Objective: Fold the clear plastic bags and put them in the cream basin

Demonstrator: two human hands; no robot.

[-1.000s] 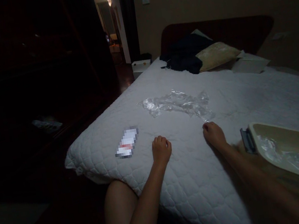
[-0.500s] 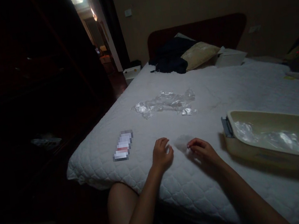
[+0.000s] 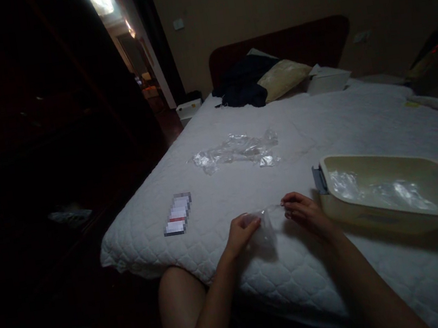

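My left hand [image 3: 240, 236] had its thumb and fingers closed on a small clear bag [image 3: 265, 236], held over the bed [image 3: 339, 118], its length seeming to slope down toward me. The bag lay left of my right hand [image 3: 308, 216] — the left was the nearer, touching it. My right fingers were bent near its upper right corner; whether they pinched its edge, I couldn't tell. The tub [image 3: 379, 217] stood farther right, well apart from the bag.

No text you can read here.
On the bed [image 3: 139, 236], the phone-like panel [image 3: 178, 214] is pixelated, giving you only pale blocks and a red band; the tub's [image 3: 348, 216] faint greyish side patch [image 3: 371, 218] is too dim to make out.
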